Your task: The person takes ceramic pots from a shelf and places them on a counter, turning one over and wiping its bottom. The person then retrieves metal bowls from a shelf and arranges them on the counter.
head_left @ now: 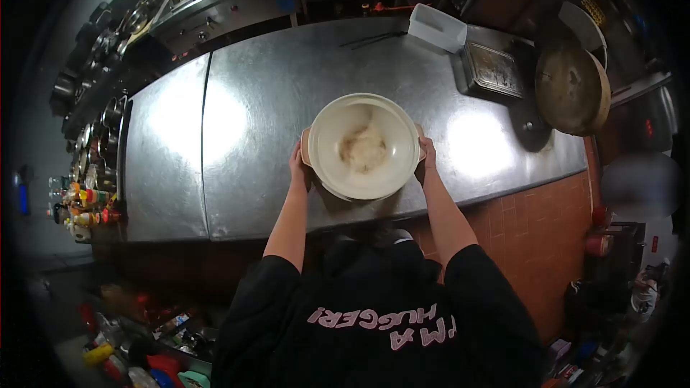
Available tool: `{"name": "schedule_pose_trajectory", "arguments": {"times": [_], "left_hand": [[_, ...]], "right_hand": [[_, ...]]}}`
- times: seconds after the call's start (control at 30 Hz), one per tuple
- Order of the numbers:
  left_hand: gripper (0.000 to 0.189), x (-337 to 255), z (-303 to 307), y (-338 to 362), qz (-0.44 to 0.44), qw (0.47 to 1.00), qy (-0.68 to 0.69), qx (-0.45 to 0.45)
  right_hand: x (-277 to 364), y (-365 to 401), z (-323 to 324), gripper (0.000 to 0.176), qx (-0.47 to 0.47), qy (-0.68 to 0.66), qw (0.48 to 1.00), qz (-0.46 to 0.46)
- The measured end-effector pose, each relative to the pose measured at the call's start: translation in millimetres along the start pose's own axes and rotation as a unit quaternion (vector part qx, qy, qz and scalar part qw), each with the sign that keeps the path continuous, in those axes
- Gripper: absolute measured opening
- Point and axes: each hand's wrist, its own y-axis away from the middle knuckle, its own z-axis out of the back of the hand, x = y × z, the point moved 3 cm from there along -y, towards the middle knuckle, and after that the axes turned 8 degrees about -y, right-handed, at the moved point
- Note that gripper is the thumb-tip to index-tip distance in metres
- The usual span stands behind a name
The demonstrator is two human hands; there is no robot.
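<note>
A cream-coloured casserole pot [327, 136] with tan side handles is held over the near edge of the steel table, its open top facing me. Brown stains mark the inside bottom, and I see no food in it. My left hand [298, 167] grips the handle on the left, fingers wrapped beneath it. On the opposite side, my right hand [428, 154] is closed round the other handle. The pot's underside is hidden from this view.
Toward the back right of the steel table [273, 79] are a white plastic bin [437, 27], a lidded metal tray [494, 68] and a large round pan [568, 90]. Dark chopsticks [374, 39] lie at the back. Bottles [93, 197] crowd the left side.
</note>
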Motion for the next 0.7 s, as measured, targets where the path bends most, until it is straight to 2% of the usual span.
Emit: {"name": "schedule_pose_trajectory", "arguments": {"times": [0.07,0.13,0.2,0.3,0.43,0.57,0.7], "left_hand": [[0.048,-27,-20,21,-0.086,0.994,-0.055,-0.025],[0.048,-34,-30,35,-0.092,0.992,-0.076,-0.033],[0.048,-33,-29,37,-0.101,0.989,-0.095,-0.043],[0.048,-29,-24,38,-0.072,0.986,-0.113,-0.094],[0.046,-29,-37,43,-0.058,0.995,-0.051,-0.06],[0.041,-31,-50,50,-0.061,0.998,-0.017,-0.02],[0.039,-24,-62,59,-0.063,0.997,0.003,-0.036]], "right_hand": [[4,4,-3,0.053,0.011,0.005,1.0,0.007],[-3,2,4,0.052,0.02,0.012,1.0,0.003],[-5,-15,15,0.03,0.028,-0.012,0.999,0.03],[-6,-14,18,0.026,0.015,-0.009,1.0,0.009],[2,-1,5,0.03,0.014,0.004,0.999,0.03],[7,1,1,0.035,0.009,0.018,1.0,0.008],[17,-17,3,0.036,0.039,0.033,0.999,-0.005]]}}
